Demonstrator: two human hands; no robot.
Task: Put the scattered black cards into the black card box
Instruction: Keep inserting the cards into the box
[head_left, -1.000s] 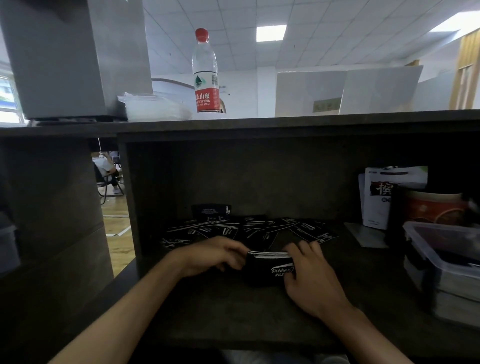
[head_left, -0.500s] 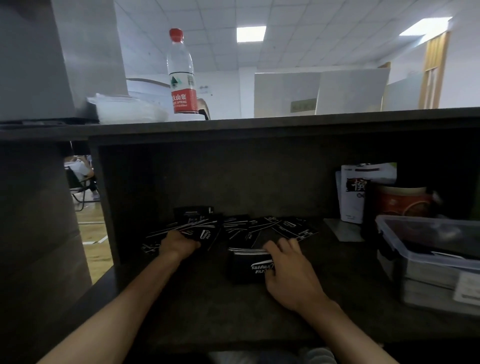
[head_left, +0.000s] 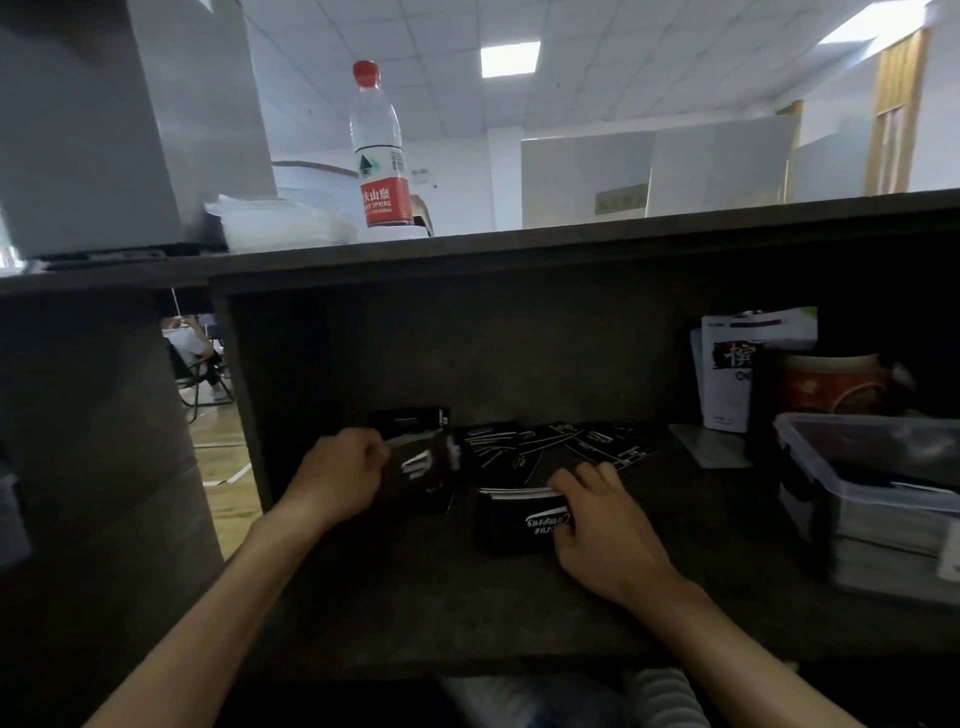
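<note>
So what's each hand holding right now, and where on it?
Left hand pinches a few black cards at their left edge. Right hand grips the black card box at its right end.

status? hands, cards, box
Left hand pinches a few black cards. Right hand holds black card box, stack inside. More scattered cards behind. Nothing blocking.

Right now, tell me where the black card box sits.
In the head view, the black card box stands on the dark shelf, centre-right, under the right hand, just in front of the scattered black cards.
</note>
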